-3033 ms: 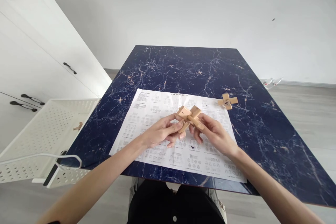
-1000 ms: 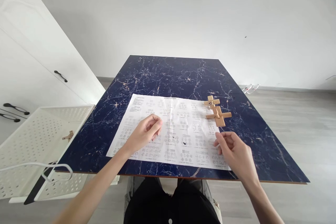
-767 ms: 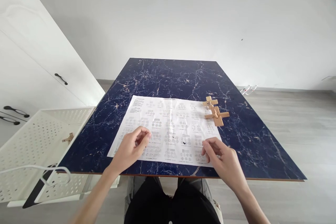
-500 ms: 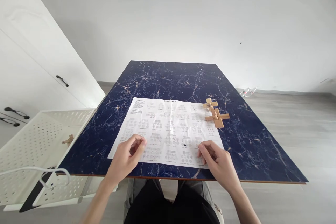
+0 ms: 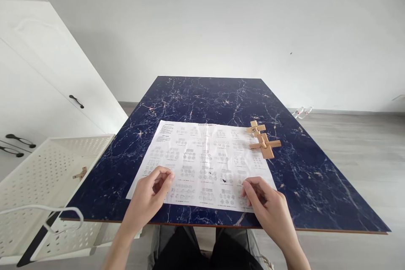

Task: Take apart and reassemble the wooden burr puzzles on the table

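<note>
Wooden cross-shaped block [image 5: 267, 150] lies across the right edge of a printed sheet [image 5: 196, 147] on a blue marbled table [image 5: 202, 101], a second wooden cross [image 5: 254, 129] just beyond it. Left hand [image 5: 148, 196] curls, thumb and forefinger tips together; right hand [image 5: 267, 204] curls likewise near the sheet's close right corner.

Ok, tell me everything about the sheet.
The sheet is creased white paper, printed with rows of small diagrams and fine text; a dark patch may be a hole. It lies on the table, a small cross and a larger cross overlapping its right edge. The left hand and right hand partly cover its near side.
</note>
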{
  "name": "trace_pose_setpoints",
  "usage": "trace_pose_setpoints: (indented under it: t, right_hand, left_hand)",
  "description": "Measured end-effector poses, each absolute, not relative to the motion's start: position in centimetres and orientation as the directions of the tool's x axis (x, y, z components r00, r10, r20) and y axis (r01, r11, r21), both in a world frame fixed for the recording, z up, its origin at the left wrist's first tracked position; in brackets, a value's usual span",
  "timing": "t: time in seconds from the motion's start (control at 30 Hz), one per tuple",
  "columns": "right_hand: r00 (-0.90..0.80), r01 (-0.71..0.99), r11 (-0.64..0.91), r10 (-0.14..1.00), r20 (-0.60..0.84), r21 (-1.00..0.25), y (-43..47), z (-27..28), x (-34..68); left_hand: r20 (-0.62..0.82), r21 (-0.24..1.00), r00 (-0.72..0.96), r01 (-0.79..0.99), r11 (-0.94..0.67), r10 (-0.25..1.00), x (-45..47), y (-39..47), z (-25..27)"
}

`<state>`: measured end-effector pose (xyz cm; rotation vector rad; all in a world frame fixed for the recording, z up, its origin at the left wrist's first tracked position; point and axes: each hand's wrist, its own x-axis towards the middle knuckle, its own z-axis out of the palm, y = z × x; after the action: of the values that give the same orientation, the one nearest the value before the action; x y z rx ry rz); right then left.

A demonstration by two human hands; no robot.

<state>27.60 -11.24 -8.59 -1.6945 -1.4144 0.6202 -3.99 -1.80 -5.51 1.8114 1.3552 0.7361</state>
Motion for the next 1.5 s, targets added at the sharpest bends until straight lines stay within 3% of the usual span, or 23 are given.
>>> trace_pose_setpoints:
  t: [1.5]
  right_hand:
    - [0.252,0.542,0.001,0.954,0.163,-0.841,-11.06,-8.67,27.4]
  left_hand:
    - [0.017,0.798,0.278,0.575,-0.18,0.96,-4.13,-1.67,-5.57]
